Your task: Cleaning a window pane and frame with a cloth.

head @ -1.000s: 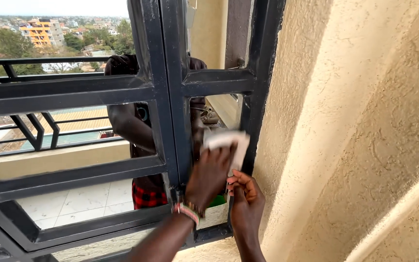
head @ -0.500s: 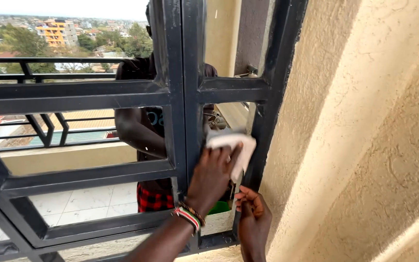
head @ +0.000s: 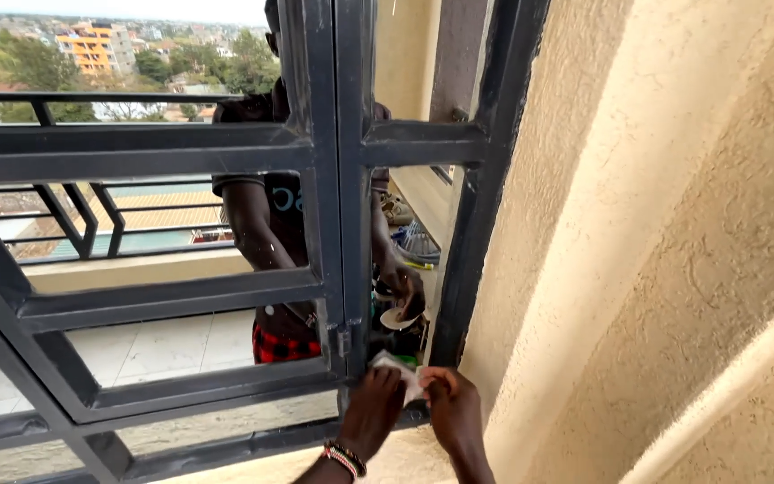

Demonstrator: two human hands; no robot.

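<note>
White cloth point(head: 398, 370) sits bunched between my hands at the bottom corner of the black window frame point(head: 351, 224); my left hand point(head: 374, 405) presses it against the glass, my right hand point(head: 451, 408) pinches its right edge. Beyond, the pane mirrors a person.

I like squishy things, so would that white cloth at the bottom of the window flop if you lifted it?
Probably floppy: the white cloth bunches in folds under the left hand and right hand. It looks thin, so likely light. Pushed along the dark window frame, it would probably crumple, not roll.
</note>
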